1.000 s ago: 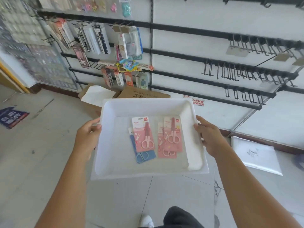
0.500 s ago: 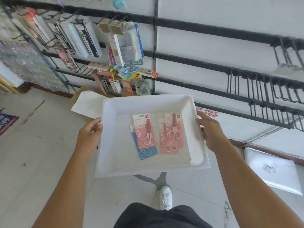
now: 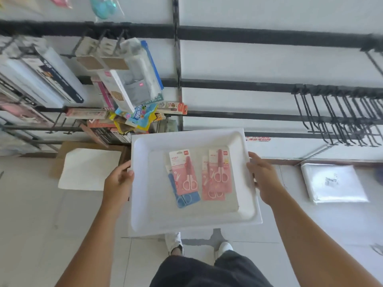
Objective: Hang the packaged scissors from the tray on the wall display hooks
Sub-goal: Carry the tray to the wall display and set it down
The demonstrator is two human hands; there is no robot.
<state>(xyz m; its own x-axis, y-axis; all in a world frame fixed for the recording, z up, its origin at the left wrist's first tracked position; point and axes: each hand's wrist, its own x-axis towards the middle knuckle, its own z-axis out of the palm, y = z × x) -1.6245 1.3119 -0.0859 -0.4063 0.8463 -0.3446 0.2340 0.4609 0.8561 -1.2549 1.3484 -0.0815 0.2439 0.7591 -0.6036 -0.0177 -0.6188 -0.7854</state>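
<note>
I hold a white plastic tray (image 3: 149,208) level in front of me. My left hand (image 3: 118,181) grips its left rim and my right hand (image 3: 264,177) grips its right rim. Inside lie several packaged scissors: a pink pack (image 3: 185,172) overlapping a blue pack (image 3: 186,199) on the left, and two stacked pink packs (image 3: 219,172) on the right. A row of bare black wall hooks (image 3: 339,119) juts out at the right. The wall rails (image 3: 248,36) straight ahead carry nothing.
Hooks at the left hold stationery packs (image 3: 132,79) and boxed goods (image 3: 43,75). On the floor lie a cardboard box with a white sheet (image 3: 89,168) at the left and a clear-wrapped white packet (image 3: 333,183) at the right. My shoes (image 3: 176,243) stand below the tray.
I have stepped closer to the wall with the tray. The display now fills more of the view, and the bare hooks have slid towards the right edge. Both hands keep their grip.
</note>
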